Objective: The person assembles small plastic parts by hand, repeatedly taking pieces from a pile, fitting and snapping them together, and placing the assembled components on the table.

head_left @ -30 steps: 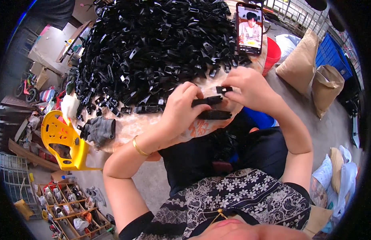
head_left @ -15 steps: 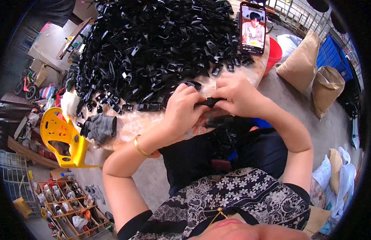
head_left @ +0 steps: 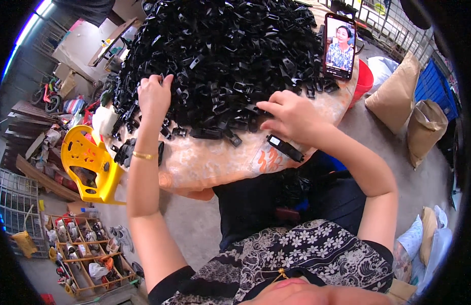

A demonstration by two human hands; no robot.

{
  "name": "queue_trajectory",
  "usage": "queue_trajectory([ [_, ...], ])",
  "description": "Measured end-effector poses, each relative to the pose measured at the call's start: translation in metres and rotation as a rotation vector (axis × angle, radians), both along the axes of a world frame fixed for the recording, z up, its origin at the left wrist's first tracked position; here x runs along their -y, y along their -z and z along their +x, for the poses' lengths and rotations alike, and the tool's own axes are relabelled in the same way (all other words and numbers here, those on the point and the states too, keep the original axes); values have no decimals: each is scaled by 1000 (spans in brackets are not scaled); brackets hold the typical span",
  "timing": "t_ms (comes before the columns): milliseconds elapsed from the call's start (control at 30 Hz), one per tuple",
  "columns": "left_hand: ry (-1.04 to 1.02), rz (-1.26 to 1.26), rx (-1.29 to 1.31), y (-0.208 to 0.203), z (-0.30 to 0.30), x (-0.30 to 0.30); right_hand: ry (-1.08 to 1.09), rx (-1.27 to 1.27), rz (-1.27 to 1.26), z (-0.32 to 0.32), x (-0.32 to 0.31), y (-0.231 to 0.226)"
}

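Observation:
A large heap of black plastic clip-like parts (head_left: 220,56) covers the table. My left hand (head_left: 154,96) is over the heap's left side, fingers bent and thumb a little apart; nothing shows between them, though the fingertips are partly hidden. At the heap's front edge, my right hand (head_left: 291,116) has thumb and forefinger spread, with nothing held. Just below it a single black plastic part (head_left: 285,148), with a pale patch on one end, lies on the patterned table cover (head_left: 210,162). More loose black parts (head_left: 230,136) lie along the heap's front.
A phone (head_left: 340,47) showing a video stands at the heap's right, with a red bucket (head_left: 364,81) behind. Brown sacks (head_left: 395,91) stand on the floor to the right. On the left are a yellow chair (head_left: 90,160) and a wooden shoe rack (head_left: 88,254).
Both hands were together at the table's front edge, gripping a black part. Now they are apart: the left has moved far left over the heap, and a black part lies below the right.

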State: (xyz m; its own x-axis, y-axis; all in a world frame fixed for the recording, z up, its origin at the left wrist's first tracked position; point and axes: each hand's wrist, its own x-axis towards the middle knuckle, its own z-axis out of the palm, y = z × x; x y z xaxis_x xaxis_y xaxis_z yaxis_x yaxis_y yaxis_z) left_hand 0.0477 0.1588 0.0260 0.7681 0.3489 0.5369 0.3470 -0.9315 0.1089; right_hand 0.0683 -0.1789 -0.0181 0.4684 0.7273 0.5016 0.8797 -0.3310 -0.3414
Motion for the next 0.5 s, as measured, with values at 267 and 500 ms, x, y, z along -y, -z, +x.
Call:
queue_trajectory([
  [267, -29, -162, -164, 4, 13, -43, 66, 15, -66, -3, 11, -10],
  [500, 601, -1333, 192, -16, -9, 26, 5, -129, 115, 16, 34, 3],
])
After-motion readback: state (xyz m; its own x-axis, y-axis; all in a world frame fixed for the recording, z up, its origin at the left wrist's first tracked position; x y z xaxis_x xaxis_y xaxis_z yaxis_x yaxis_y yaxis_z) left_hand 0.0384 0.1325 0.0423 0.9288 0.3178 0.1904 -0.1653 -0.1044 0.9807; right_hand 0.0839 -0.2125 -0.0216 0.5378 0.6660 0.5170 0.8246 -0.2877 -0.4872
